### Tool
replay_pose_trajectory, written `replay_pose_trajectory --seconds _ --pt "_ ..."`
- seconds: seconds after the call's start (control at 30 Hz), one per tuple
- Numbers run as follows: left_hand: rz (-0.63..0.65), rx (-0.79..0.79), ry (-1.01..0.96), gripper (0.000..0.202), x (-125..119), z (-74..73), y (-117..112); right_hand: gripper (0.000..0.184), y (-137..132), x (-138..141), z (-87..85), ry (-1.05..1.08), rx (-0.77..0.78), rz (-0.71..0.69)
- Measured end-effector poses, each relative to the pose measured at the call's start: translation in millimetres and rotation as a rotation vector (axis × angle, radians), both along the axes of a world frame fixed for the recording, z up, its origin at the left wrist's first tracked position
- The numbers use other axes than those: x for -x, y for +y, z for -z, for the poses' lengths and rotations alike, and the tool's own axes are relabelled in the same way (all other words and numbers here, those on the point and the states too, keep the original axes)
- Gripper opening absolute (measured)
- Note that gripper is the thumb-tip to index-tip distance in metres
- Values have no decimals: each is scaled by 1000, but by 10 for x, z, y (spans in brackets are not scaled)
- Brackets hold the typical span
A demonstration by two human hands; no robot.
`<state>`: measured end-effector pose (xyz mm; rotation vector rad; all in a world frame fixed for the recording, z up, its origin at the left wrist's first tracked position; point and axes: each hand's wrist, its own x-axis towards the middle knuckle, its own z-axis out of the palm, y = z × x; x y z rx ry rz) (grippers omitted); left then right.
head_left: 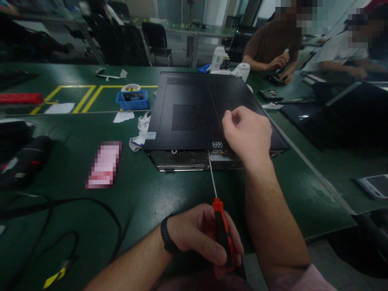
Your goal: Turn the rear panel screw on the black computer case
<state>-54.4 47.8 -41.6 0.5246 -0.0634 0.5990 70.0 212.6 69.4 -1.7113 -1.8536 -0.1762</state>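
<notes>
A black desktop computer case [194,113] lies flat on the green table [145,194], its rear panel facing me. My left hand [203,236] is closed around the red and black handle of a screwdriver [220,218]; the thin shaft reaches forward and its tip touches the top edge of the rear panel. My right hand [247,135] rests on the near right part of the case lid, fingers curled in with thumb and forefinger pinched together; what they pinch, if anything, is too small to see.
A blue bin [132,100] and a tape roll [131,87] stand left of the case, with white rags [140,133] at its corner. Black cables [60,210] and a black tool [24,161] lie at left. Two other people work at the far right.
</notes>
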Motion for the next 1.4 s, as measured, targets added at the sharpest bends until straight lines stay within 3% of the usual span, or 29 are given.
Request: replay_pose_trajectory --seconds 0.23,0.73,1.07,1.4 --pt "-21 -97 -31 25 -21 -7 17 36 4 -1 8 -8 -9 -1" --pt "31 36 -26 40 -22 -8 -4 36 -2 -2 2 -3 -11 -8" --pt "-54 -19 -49 23 -37 17 1 37 -3 -7 11 -4 1 -12" --pt "16 34 -11 41 -27 -6 -9 37 -11 -2 2 4 -17 -19"
